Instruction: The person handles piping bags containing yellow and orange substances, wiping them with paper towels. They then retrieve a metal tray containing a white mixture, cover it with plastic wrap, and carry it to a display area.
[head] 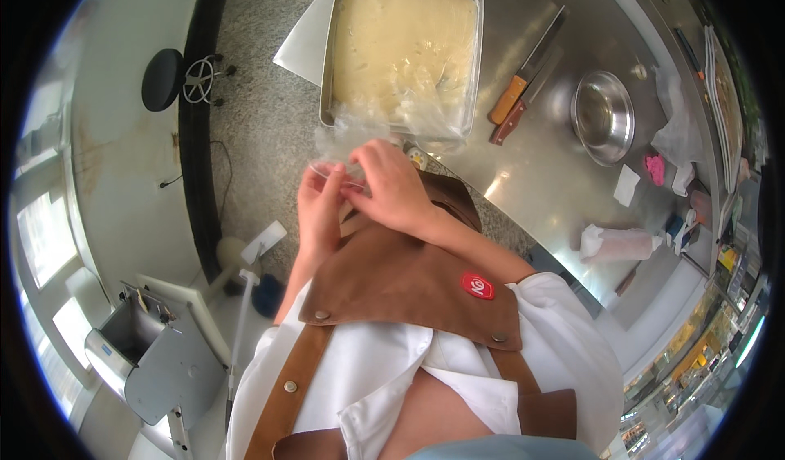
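Both hands are close together in front of my apron, at the near side of a square metal tray [479,61]. Pale, smooth dough or batter [398,37] fills the tray, with clear plastic film [423,101] bunched over its near part. A loose end of film [356,134] hangs over the tray's near rim. My left hand [317,205] grips a thin, clear plastic edge between thumb and fingers. Bent over the same plastic, my right hand [392,184] pinches it; its fingertips are partly hidden.
The tray rests on a metal worktop [521,172]. To its right lie a wood-handled serrated knife [509,98], a second knife [509,122] and a steel bowl [603,118]. Farther right are a wrapped roll [616,243] and a pink item [655,170]. A stool [164,80] stands left.
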A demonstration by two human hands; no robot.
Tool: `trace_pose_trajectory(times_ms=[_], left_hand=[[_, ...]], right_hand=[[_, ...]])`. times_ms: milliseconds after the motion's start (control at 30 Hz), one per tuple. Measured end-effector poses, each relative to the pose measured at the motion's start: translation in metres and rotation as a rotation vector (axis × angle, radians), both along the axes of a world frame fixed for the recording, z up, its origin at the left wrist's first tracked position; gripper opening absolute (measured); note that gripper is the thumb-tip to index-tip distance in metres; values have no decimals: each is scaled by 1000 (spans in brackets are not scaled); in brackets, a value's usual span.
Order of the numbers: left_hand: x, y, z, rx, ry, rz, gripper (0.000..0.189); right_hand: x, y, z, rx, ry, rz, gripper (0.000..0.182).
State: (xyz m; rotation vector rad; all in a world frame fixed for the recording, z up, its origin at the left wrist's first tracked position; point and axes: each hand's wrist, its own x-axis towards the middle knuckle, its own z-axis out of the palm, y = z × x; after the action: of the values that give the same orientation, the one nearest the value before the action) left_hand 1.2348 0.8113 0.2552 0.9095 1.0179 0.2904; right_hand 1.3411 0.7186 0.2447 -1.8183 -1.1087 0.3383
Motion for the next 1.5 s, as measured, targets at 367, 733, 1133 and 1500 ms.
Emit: trace_pose_trajectory(times_ms=[367, 733, 1133, 1500], left_hand=[[-7, 1, 15, -44, -51, 63, 17], [-33, 39, -14, 412, 275, 24, 17], [-52, 74, -30, -528, -138, 558, 29], [-17, 71, -21, -410, -627, 468, 36]], right_hand=[[-10, 25, -16, 71, 7, -12, 8], [-37, 55, -4, 202, 100, 187, 6], [-32, 64, -11, 151, 209, 242, 6], [-30, 66, -12, 113, 663, 351, 9]])
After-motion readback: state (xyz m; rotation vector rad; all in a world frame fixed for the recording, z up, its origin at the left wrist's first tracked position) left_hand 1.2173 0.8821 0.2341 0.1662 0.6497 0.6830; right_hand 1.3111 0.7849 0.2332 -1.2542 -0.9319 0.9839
